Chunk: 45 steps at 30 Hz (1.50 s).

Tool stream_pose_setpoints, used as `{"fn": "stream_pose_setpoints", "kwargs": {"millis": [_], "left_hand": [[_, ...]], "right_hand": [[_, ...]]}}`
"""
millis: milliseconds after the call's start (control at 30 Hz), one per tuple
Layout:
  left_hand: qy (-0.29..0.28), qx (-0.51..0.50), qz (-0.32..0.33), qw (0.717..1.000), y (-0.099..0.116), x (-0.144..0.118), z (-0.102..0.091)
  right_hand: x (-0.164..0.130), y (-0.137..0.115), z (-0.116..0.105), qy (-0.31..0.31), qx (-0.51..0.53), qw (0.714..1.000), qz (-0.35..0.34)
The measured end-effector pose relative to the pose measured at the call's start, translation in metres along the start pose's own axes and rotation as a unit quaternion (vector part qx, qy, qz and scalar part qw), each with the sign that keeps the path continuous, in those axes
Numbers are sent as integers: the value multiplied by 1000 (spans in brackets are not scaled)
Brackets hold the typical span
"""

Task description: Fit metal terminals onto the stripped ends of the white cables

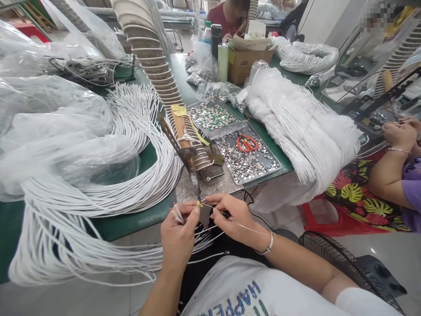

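Observation:
My left hand [179,235] is closed on several white cables [178,214], whose stripped ends poke out between the fingers. Its thumb and index finger pinch a tiny yellowish piece right under the tip of a soldering iron [194,177], which is fixed pointing downward. From the other side, my right hand [238,219] pinches a thin solder wire [212,206] that reaches toward that tip and trails back over the wrist. Whether wire and tip touch is too small to tell. One loose cable with a metal connector [226,253] lies over my lap.
A ribbed exhaust hose [158,66] comes down behind the iron. Trays of metal connector shells [243,169] and small green boards [213,116] lie beyond, with orange-handled scissors [246,143]. Cable bundles [144,180] cover the left side. A co-worker's arm [391,171] is at right.

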State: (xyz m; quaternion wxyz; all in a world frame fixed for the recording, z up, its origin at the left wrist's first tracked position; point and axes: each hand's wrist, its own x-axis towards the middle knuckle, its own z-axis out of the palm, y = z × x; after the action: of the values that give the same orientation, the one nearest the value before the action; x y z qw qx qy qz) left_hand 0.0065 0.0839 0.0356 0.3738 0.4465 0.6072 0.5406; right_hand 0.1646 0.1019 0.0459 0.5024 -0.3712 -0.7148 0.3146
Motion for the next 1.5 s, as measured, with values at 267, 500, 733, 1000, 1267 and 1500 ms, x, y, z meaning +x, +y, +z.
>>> {"fn": "stream_pose_setpoints", "kwargs": {"millis": [267,500,733,1000,1267,1500], "left_hand": [[1,0,41,999,5,-1,2],[-4,-3,72,997,4,1,1],[-9,-20,6,1000,-13,-5,-3],[11,-44,-61,997,-19,-8,-1],[38,-24,-65,997,-5,-1,6],[54,-30,-57,996,0,2,8]], "right_hand": [[1,-1,1,5,12,1000,18],[3,-3,0,0,14,1000,17],[-6,3,0,-14,5,1000,24],[-8,3,3,-12,5,1000,5],[1,0,4,9,13,1000,9],[5,-1,6,19,14,1000,8]]}}
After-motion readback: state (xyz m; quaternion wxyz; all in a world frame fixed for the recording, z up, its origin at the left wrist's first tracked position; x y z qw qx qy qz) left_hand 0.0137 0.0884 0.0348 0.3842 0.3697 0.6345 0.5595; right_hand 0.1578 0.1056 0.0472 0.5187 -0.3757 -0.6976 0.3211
